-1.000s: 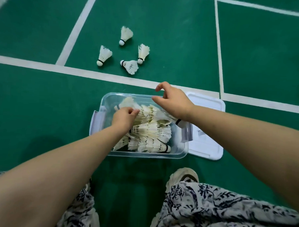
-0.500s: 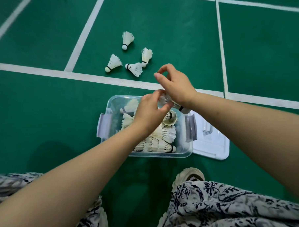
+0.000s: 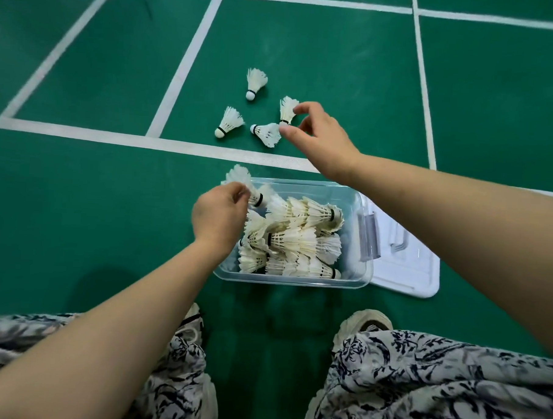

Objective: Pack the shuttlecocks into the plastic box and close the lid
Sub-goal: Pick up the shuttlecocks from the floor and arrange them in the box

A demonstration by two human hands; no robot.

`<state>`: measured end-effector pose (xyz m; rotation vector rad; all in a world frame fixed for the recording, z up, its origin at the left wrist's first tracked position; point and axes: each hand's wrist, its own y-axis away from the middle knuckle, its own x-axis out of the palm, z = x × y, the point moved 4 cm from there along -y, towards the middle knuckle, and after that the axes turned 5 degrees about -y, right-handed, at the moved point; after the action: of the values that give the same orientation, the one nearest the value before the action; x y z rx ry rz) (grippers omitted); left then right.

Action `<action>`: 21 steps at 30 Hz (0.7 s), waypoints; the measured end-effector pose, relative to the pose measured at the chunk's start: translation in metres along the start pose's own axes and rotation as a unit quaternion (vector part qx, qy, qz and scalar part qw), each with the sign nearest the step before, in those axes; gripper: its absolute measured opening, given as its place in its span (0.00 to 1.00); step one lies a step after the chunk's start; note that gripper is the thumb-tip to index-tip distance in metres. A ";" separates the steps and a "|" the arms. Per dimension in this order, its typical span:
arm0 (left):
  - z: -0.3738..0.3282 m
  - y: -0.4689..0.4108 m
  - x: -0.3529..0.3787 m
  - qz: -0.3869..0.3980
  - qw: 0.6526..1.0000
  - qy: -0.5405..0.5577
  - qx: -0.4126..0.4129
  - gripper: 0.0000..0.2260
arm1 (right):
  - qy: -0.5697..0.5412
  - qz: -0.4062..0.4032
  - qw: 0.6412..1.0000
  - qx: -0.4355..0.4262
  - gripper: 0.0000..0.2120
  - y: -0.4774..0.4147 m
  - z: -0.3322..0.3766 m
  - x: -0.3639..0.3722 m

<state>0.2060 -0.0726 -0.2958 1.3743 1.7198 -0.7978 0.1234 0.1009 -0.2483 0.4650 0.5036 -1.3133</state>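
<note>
plastic box [image 3: 358, 197]: clear, open, on green court floor [image 3: 79, 207], in front of the person's shoes. packed shuttlecocks [image 3: 299, 239]: heaped inside, lying sideways. lid [image 3: 408, 272]: white, flat on floor, against box's right side. left hand [image 3: 219, 213]: over box's far left corner, fingertips pinching held shuttlecock [image 3: 238, 176] by its feathers. right hand [image 3: 322, 138]: beyond the box, thumb and forefinger spread wide around upright shuttlecock [image 3: 287, 110]; contact cannot be told. three loose shuttlecocks [image 3: 230, 121]: on floor just left of it.
</note>
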 end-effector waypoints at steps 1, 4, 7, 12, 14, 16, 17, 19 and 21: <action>0.002 0.002 0.002 0.003 1.000 -0.026 0.009 0.11 | 0.002 -0.001 1.000 0.005 0.25 -0.001 -0.002 0.000; 0.009 0.003 0.011 0.022 0.999 -0.043 0.006 0.11 | 0.004 0.002 1.000 0.016 0.25 -0.002 -0.007 0.001; 0.011 0.005 0.021 0.040 0.999 -0.024 -0.004 0.11 | 0.014 0.011 1.000 0.019 0.24 -0.001 -0.014 0.003; 0.007 0.004 0.036 0.066 0.997 0.016 -0.038 0.11 | 0.028 0.020 0.999 0.024 0.24 0.001 -0.026 0.003; 0.009 0.001 0.042 0.080 0.993 0.036 -0.075 0.11 | 0.027 0.021 0.999 0.030 0.24 0.001 -0.030 0.002; 0.014 -0.002 0.050 0.101 0.987 0.059 -0.111 0.11 | 0.028 0.021 0.999 0.035 0.24 0.000 -0.034 0.001; 0.017 -0.003 0.055 0.111 0.983 0.073 -0.124 0.10 | 0.030 0.021 0.999 0.037 0.24 0.000 -0.036 0.001; 0.020 -0.007 0.064 0.136 0.972 0.117 -0.154 0.09 | 0.036 0.025 0.998 0.041 0.24 0.000 -0.038 0.001; 0.022 -0.006 0.071 0.172 0.950 0.168 -0.199 0.09 | 0.042 0.032 0.998 0.046 0.25 0.000 -0.040 0.002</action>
<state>0.1962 -0.0581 -0.3687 1.5182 1.6989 -0.0144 0.1203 0.1229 -0.2811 0.6108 0.4950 -1.2637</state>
